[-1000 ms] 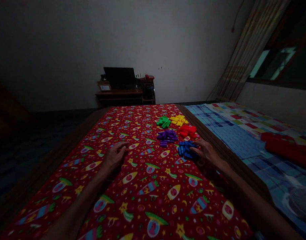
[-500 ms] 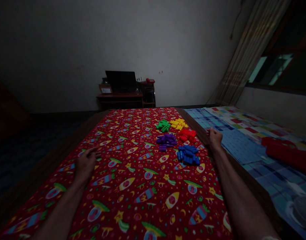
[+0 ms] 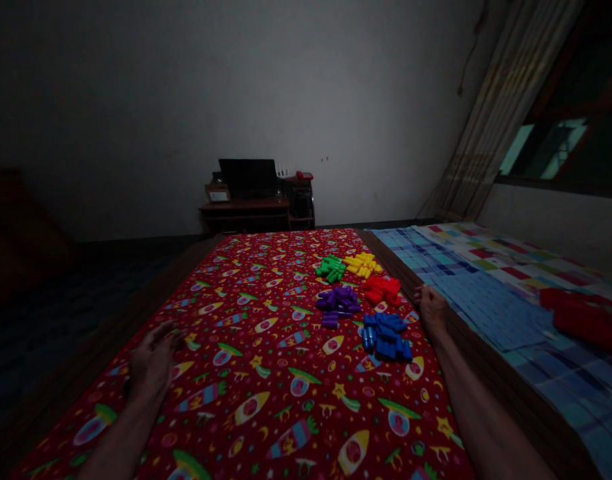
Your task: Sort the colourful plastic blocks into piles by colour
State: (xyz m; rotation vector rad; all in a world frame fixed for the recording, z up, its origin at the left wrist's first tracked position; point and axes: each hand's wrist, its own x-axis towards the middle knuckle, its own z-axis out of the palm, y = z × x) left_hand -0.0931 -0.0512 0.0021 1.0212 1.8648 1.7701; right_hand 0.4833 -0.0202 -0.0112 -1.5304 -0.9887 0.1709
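Note:
A red cloth with rockets and stars (image 3: 266, 347) covers the table. On its far right lie sorted heaps of small plastic pieces: green (image 3: 330, 268), yellow (image 3: 362, 264), red (image 3: 382, 288), purple (image 3: 338, 304) and blue (image 3: 386, 335). My left hand (image 3: 152, 363) rests flat on the cloth at the left, fingers apart, holding nothing. At the right edge my right hand (image 3: 430, 308) lies by the red and blue heaps, fingers curled in; nothing shows in it.
A bed with a checked blue and multicolour sheet (image 3: 491, 293) and a red roll (image 3: 586, 317) lies to the right. A dark desk with a monitor (image 3: 256, 193) stands at the far wall. Curtain and window are at the upper right.
My right hand left the blue heap and went to the table's right edge. My left hand slid from the middle of the cloth out to the left and back toward me.

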